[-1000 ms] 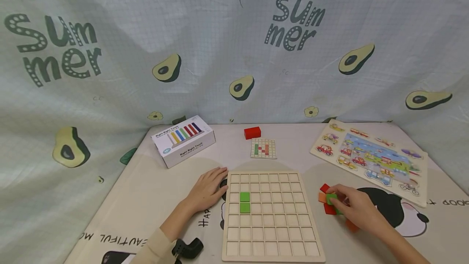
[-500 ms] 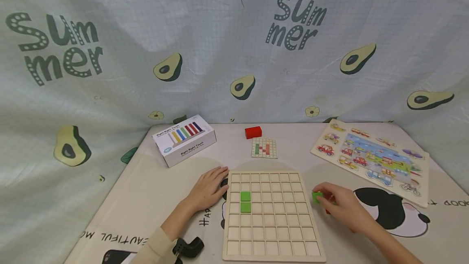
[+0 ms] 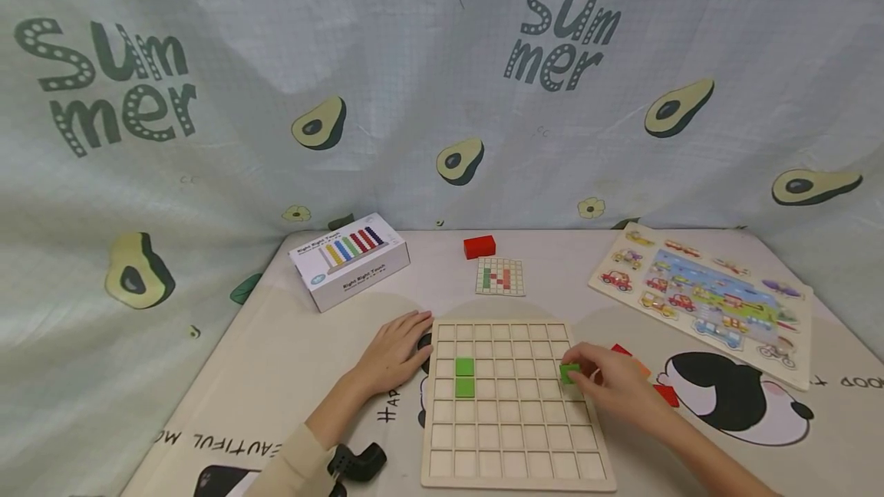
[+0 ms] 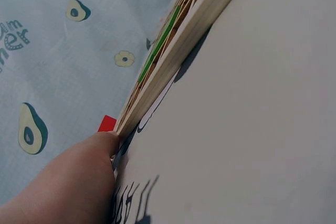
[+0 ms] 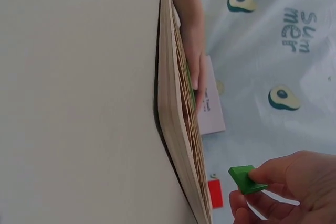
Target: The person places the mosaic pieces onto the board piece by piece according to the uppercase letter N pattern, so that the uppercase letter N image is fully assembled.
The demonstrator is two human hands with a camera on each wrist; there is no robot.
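Observation:
A wooden grid board (image 3: 511,436) lies on the table, with two green square tiles (image 3: 465,377) set one below the other in its left part. My left hand (image 3: 392,355) rests flat beside the board, fingertips at its upper left edge. Between thumb and fingers, my right hand (image 3: 615,382) pinches a green square tile (image 5: 245,179) over the board's right edge. Behind that hand, partly hidden, lie red tiles (image 3: 666,395) and an orange tile (image 3: 644,368). Beyond the board is a small pattern card (image 3: 500,277) printed with green, red and orange squares.
A red block (image 3: 479,247) stands behind the card. At the back left is a white toy box (image 3: 351,262). A wooden vehicle puzzle (image 3: 704,301) lies at the back right. A printed curtain (image 3: 387,83) hangs behind the table.
My right hand has lifted a green tile from the loose pile and carried it left to the board's right edge. My left hand has stayed in place.

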